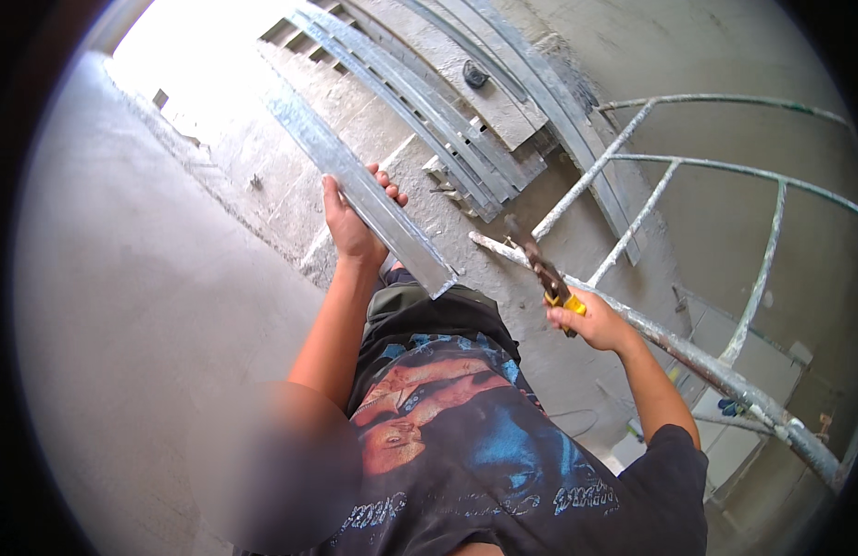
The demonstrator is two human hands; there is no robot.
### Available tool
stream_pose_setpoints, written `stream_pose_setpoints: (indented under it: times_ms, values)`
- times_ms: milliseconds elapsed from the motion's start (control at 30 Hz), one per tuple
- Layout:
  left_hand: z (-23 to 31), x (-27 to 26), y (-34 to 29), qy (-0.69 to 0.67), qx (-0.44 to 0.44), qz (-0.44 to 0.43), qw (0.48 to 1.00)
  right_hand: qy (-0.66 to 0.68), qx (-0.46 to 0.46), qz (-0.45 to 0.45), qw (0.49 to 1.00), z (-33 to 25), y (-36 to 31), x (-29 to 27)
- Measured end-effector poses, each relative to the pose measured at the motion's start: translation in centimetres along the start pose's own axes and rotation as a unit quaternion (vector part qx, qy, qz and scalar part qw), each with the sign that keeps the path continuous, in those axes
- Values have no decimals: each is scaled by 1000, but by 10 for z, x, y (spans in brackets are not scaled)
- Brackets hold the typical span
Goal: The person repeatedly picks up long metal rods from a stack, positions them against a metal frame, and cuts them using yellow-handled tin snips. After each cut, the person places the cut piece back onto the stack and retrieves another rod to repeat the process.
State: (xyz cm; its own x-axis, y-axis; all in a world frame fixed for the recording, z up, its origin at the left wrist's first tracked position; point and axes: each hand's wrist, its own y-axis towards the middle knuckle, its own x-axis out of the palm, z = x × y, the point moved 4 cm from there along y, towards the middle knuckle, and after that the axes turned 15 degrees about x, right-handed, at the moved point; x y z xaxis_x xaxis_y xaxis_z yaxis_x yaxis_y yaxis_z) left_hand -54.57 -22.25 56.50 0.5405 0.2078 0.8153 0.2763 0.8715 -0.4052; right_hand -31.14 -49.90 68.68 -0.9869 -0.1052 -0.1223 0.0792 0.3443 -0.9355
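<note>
My left hand (353,218) is closed round a long galvanized metal channel (392,222), thumb on one side and fingertips on the other. The channel slants from the bright far left down to a cut end close to my waist. My right hand (588,320) grips the yellow handles of a pair of tin snips (548,275). Their dark jaws point away from me and look slightly blurred, apart from the channel. The palm and part of the handles are hidden by my fingers.
More metal channels (429,116) lie stacked on the floor ahead. A dark coil (475,74) rests on a board beside them. A paint-splashed tubular scaffold frame (651,338) stands at the right, near my right arm. A bare plastered wall (160,306) rises at the left.
</note>
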Motion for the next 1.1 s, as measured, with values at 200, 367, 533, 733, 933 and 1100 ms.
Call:
stream_pose_setpoints:
  times_ms: [200,367,533,733,933,1100]
  values:
    - [-34,3,30,97,-44,-6,994,170,3,159,973,76,52,24]
    - [-71,-6,67,190,-122,-64,972,141,117,279,943,133,75,86]
    - [-118,6,94,277,-177,-90,940,293,240,230,897,183,108,181]
    - [-170,-3,133,313,-224,-102,918,401,289,195,847,170,127,248]
    - [-220,4,165,340,-229,-97,907,434,293,142,840,176,173,248]
    - [-258,31,190,344,-243,-111,900,346,261,192,880,229,257,212]
